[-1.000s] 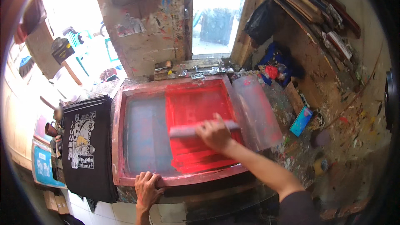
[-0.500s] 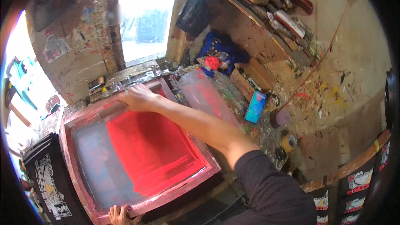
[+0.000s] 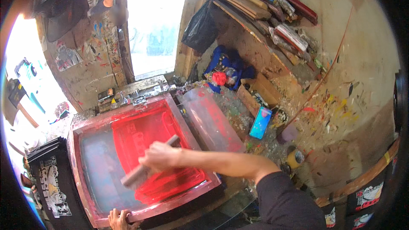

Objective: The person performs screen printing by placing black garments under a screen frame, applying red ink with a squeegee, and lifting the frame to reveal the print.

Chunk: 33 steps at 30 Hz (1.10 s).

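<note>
A wooden screen-printing frame (image 3: pixel 183 199) lies before me. Red ink (image 3: pixel 136 130) covers the right part of its mesh, while the left strip of mesh (image 3: pixel 100 157) looks bluish grey. My right hand (image 3: pixel 162 156) is closed around a long squeegee (image 3: pixel 137 176), held over the middle of the frame and slanting from lower left to upper right. Whether its blade touches the mesh is hidden from above. At the frame's near left edge, my left hand (image 3: pixel 120 219) curls its fingers over the rim; its lower part is cut off by the picture's edge.
Black printed fabric (image 3: pixel 51 179) lies left of the frame. To the right are a red-stained translucent sheet (image 3: pixel 213 119), a phone (image 3: pixel 260 122) leaning by a cardboard box (image 3: pixel 266 89), and a tape roll (image 3: pixel 295 157). Rolls and boards (image 3: pixel 272 12) are stacked at the far right.
My right hand has drawn the squeegee from the frame's far edge toward me, to its middle. My left hand stays on the near rim. The view has shifted slightly.
</note>
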Available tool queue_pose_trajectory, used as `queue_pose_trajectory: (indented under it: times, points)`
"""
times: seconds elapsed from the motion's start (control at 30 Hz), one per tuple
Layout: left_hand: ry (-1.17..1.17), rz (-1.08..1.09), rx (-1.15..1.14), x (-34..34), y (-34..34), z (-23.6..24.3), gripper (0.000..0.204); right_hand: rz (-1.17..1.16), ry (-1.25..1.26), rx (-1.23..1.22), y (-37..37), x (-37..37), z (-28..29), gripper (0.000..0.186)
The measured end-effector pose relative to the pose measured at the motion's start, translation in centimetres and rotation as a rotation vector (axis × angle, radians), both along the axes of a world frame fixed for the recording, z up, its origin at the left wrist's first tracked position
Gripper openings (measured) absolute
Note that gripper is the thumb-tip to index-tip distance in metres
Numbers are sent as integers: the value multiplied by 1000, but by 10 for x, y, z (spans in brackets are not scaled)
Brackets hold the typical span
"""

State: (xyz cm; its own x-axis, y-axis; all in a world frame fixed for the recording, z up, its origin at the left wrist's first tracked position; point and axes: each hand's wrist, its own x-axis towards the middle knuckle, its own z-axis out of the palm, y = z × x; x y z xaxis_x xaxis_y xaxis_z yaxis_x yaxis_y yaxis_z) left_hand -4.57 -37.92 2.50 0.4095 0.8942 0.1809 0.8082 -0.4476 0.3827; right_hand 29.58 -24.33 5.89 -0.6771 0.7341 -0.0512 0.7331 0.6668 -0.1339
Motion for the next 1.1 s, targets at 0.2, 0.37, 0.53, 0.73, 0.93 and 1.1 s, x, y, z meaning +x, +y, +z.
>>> queue_pose_trajectory:
  times: [0.2, 0.37, 0.53, 0.73, 0.93, 1.1]
  points:
    - [-4, 48, -87, 11, 2, 8, 45, -325, 15, 240, 137, 33, 1, 44]
    - [73, 51, -86, -9, 5, -8, 53, -438, 57, 230, 129, 43, -3, 54]
    - [86, 74, -134, -11, -1, -5, 53, -415, 33, 222, 1, 18, -9, 50]
    - [52, 73, -67, -19, -10, -14, 50, -257, 71, 193, -147, -27, -6, 6]
    - [63, -22, 18, 7, -2, 0, 52, -370, 94, 190, -168, -14, 11, 36]
    - [10, -50, 69, -6, 3, 32, 55, -655, 332, 589, -199, -36, 18, 45]
